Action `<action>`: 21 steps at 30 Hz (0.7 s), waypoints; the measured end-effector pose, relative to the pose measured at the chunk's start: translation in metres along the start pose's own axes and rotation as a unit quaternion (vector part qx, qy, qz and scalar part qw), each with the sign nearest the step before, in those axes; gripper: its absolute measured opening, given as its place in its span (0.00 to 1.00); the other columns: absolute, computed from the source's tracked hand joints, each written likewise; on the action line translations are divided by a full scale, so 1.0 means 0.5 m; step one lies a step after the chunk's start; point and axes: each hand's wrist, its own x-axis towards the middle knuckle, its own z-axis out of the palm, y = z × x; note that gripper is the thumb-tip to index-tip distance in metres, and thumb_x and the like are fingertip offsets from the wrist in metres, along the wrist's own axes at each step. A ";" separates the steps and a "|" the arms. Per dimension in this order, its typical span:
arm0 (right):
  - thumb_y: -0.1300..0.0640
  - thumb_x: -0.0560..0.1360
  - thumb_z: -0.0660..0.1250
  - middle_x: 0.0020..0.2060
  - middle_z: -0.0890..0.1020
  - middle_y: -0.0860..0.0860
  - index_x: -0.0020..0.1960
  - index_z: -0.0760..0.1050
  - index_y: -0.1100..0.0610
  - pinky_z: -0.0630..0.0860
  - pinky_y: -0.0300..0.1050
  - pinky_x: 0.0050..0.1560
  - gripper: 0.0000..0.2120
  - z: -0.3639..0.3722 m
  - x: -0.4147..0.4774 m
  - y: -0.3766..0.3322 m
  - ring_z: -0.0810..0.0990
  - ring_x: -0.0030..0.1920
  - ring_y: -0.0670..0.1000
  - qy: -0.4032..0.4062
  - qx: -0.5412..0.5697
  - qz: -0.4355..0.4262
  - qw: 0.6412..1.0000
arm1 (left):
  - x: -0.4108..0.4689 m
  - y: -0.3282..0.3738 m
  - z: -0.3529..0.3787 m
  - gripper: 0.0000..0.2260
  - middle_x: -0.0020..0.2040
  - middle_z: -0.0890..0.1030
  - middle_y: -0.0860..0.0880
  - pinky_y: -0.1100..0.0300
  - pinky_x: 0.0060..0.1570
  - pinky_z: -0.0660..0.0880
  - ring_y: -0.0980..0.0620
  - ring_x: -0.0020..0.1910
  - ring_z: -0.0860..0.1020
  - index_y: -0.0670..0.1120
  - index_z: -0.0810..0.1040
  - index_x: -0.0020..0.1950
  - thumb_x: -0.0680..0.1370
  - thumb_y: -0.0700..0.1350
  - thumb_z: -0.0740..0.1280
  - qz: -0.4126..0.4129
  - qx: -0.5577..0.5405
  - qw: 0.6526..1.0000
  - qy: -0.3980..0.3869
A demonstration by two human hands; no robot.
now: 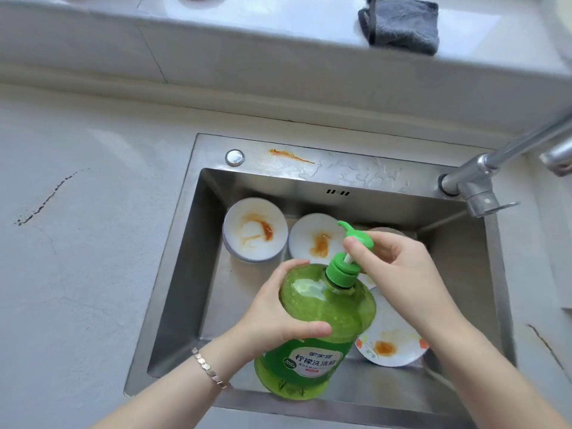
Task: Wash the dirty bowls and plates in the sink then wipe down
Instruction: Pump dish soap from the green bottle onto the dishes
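A large green dish-soap bottle (318, 323) is tilted over the steel sink (182, 274). My left hand (278, 311) grips its body. My right hand (393, 264) holds the green pump head (356, 236), thumb against it. Two white bowls with orange sauce stains lie at the back of the sink: one on the left (255, 230), one in the middle (312, 239). A white plate with a floral rim and an orange stain (390, 345) lies under my right forearm, partly hidden. Another dish behind my right hand is mostly hidden.
A chrome faucet (483, 178) reaches in from the right over the sink's back corner. A grey cloth (402, 24) lies on the ledge behind. An orange smear (291, 156) marks the sink's back rim. Grey countertop (77, 258) with dark stains spreads left.
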 end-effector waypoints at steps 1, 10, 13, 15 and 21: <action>0.51 0.69 0.71 0.37 0.84 0.46 0.44 0.81 0.52 0.76 0.35 0.42 0.06 -0.020 -0.015 0.003 0.82 0.39 0.41 -0.001 0.005 0.004 1.000 | -0.002 0.006 0.015 0.41 0.59 0.75 0.61 0.64 0.60 0.71 0.65 0.58 0.74 0.63 0.68 0.62 0.50 0.55 0.77 0.013 0.011 1.000 -0.006; 0.48 0.59 0.73 0.40 0.85 0.42 0.43 0.75 0.51 0.79 0.42 0.46 0.15 -0.142 -0.130 0.037 0.83 0.42 0.43 0.104 0.089 -0.042 0.990 | 0.013 0.057 0.176 0.43 0.59 0.73 0.70 0.73 0.57 0.67 0.67 0.61 0.72 0.67 0.65 0.62 0.51 0.52 0.80 0.114 0.019 0.990 -0.079; 0.42 0.58 0.75 0.41 0.85 0.41 0.44 0.76 0.46 0.79 0.41 0.46 0.18 -0.165 -0.144 0.074 0.83 0.42 0.43 0.152 0.076 -0.044 0.984 | 0.048 0.054 0.180 0.42 0.67 0.69 0.62 0.68 0.65 0.65 0.65 0.66 0.68 0.68 0.61 0.65 0.58 0.50 0.80 0.112 0.049 0.982 -0.146; 0.46 0.61 0.77 0.40 0.84 0.38 0.42 0.76 0.44 0.77 0.34 0.44 0.14 -0.175 -0.141 0.104 0.81 0.40 0.39 0.184 0.052 -0.048 0.980 | 0.083 0.045 0.164 0.32 0.69 0.70 0.54 0.65 0.65 0.65 0.60 0.65 0.70 0.61 0.62 0.66 0.68 0.48 0.75 0.047 0.034 0.993 -0.098; 0.48 0.61 0.77 0.41 0.82 0.34 0.41 0.75 0.37 0.75 0.30 0.44 0.14 -0.202 -0.088 0.152 0.79 0.39 0.37 0.218 0.008 -0.086 0.972 | 0.214 -0.053 0.106 0.24 0.47 0.76 0.47 0.51 0.51 0.76 0.43 0.48 0.77 0.44 0.60 0.71 0.78 0.46 0.63 -0.228 0.061 0.964 0.124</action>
